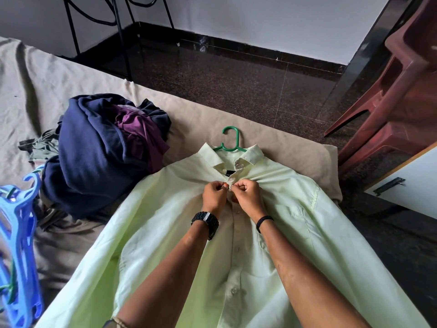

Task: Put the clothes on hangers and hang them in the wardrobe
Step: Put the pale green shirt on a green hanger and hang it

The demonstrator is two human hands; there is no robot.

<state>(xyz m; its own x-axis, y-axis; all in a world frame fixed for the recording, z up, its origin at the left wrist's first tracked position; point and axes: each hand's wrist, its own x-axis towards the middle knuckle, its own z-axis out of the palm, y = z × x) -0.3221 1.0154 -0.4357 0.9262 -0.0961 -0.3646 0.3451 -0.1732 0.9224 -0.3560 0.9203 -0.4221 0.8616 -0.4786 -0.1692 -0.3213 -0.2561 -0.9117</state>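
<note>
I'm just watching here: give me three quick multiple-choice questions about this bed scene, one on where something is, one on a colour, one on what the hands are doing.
1. Where does the pile of dark clothes lie?
A. left of the shirt
B. on the floor
C. on the chair

2. What colour is the hanger inside the pale green shirt?
A. blue
B. green
C. red

3. What are the left hand and right hand doing?
A. resting flat
B. lifting the hanger
C. pinching the placket at a button below the collar

Answers: A, the pile sits on the bed beside the shirt; B, its green hook sticks out above the collar; C, both hands' fingers curl on the placket.
</note>
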